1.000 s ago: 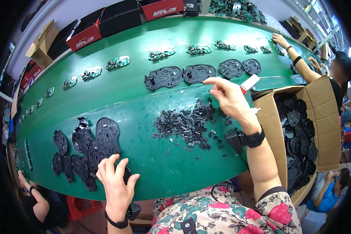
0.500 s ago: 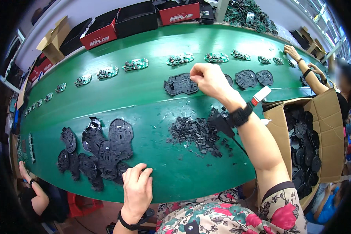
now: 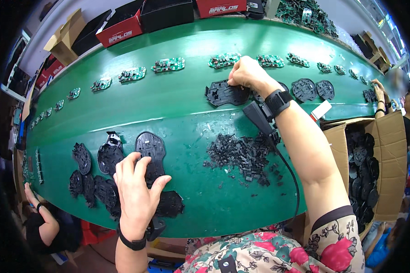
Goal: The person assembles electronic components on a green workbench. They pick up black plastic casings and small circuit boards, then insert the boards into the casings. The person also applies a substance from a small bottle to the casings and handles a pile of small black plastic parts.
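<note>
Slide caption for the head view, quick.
Right hand at a black shell, left hand by other shells, small black parts heaped on the green table.

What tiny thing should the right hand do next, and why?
Maybe the right hand should press gently down on the row's leftmost black plastic shell. Its fingers look pinched together right over that shell's far side, though I can't see whether they hold anything.
</note>
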A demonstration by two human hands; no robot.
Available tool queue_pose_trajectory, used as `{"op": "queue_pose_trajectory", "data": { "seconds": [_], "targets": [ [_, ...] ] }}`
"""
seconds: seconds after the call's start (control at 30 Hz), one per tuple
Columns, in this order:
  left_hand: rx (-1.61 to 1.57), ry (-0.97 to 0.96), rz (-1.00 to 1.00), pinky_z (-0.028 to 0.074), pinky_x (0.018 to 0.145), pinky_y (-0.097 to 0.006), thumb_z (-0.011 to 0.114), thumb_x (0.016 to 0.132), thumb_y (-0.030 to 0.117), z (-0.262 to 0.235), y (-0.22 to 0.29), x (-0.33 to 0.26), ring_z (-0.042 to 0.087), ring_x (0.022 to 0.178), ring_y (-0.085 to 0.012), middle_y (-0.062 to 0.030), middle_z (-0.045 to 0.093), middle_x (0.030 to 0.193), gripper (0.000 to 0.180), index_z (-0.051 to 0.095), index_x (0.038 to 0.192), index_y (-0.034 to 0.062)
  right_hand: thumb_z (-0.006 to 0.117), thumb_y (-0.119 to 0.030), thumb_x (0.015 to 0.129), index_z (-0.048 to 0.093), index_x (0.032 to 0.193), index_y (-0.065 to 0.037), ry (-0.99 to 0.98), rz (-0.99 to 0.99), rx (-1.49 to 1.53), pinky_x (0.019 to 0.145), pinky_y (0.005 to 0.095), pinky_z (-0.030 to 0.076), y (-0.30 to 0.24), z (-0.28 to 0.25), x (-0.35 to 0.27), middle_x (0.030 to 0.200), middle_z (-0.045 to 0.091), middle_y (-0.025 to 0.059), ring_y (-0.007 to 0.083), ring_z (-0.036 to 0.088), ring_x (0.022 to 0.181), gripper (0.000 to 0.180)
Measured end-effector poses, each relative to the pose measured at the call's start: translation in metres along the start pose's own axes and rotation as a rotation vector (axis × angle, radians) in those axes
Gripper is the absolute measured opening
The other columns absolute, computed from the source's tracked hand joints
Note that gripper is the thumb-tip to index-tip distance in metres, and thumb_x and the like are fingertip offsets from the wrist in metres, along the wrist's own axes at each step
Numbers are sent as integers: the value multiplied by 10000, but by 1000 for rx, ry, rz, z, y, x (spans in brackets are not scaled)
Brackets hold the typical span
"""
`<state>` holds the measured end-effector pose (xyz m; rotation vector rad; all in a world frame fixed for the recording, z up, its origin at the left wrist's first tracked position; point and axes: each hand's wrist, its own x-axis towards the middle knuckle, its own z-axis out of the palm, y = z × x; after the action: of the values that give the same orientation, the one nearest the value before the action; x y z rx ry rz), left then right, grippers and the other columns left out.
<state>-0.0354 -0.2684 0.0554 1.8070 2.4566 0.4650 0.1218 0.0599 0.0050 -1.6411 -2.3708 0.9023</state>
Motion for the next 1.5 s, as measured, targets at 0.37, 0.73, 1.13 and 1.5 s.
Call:
{"op": "queue_pose_trajectory", "data": {
  "seconds": [0.37, 0.73, 1.13, 1.5],
  "targets": [
    [34, -56, 127, 447, 891, -414, 754, 635, 10, 19, 1, 19, 531, 1032, -355, -163, 562, 1119, 469, 585, 1073, 5, 774, -187, 700, 673, 1057, -55, -66, 187, -50, 921, 406, 445, 2, 1, 7, 1111, 663, 147, 289, 613, 1080, 394],
    [-96, -87, 434, 454, 916, -406, 538, 702, -118, 46, -20, 111, 566, 1029, -361, -171, 607, 1054, 297, 593, 977, -19, 723, -143, 679, 655, 1086, -56, -70, 180, -111, 927, 391, 420, -4, -1, 10, 1101, 664, 152, 292, 616, 1070, 421],
    [-114, -113, 507, 475, 878, -387, 523, 730, -106, 60, -27, 151, 584, 1011, -348, -138, 616, 1096, 230, 575, 931, -8, 670, -80, 705, 715, 821, -23, 4, -373, 134, 729, 350, 527, -20, 7, -84, 766, 685, 165, 282, 679, 743, 137],
    [-176, 127, 427, 479, 861, -393, 616, 763, -34, 36, -27, 128, 590, 996, -340, -129, 604, 1097, 144, 605, 900, 12, 661, -40, 637, 684, 697, -29, -74, -731, 23, 692, 417, 505, -52, 58, -134, 723, 642, 160, 335, 630, 751, 65]
  ]
}}
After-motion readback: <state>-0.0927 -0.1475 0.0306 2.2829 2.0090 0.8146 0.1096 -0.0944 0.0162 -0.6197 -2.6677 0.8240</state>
